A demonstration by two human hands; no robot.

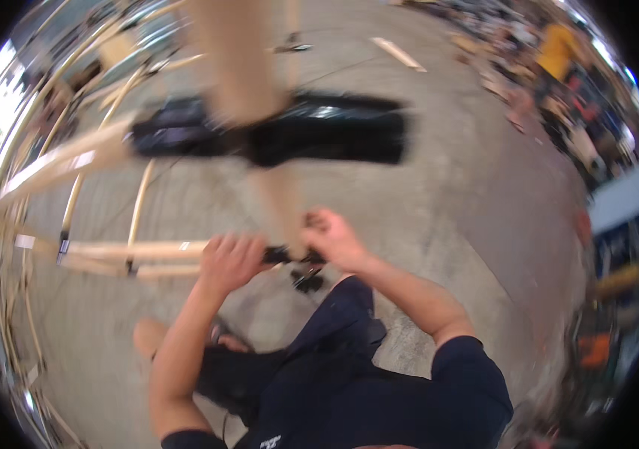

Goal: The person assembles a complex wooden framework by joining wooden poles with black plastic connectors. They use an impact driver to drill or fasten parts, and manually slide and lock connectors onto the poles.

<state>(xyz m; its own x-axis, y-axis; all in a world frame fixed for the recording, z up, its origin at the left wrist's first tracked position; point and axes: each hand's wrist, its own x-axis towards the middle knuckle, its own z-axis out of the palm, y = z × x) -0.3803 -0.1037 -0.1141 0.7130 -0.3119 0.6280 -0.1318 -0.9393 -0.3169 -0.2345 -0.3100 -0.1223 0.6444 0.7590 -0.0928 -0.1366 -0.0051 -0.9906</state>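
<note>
A tan pipe frame with black joints stands in front of me. My left hand (233, 262) is closed over a horizontal tan pipe (162, 251), close to a lower black pipe joint (278, 255). My right hand (332, 238) has its fingers curled beside the foot of the upright tan pipe (280, 191), at that joint. What lies within those fingers is hidden. Below the joint sits a black wheel-like part (306, 280). Nearer the camera and blurred, a large black joint (327, 127) crosses the upright pipe.
More pipe framework (72, 202) fills the left side. A flat pale strip (399, 55) lies on the concrete floor (424, 194) ahead. At the far right, a person in a yellow top (557, 51) is near piled items. A blue bin-like object (619, 217) stands at the right edge.
</note>
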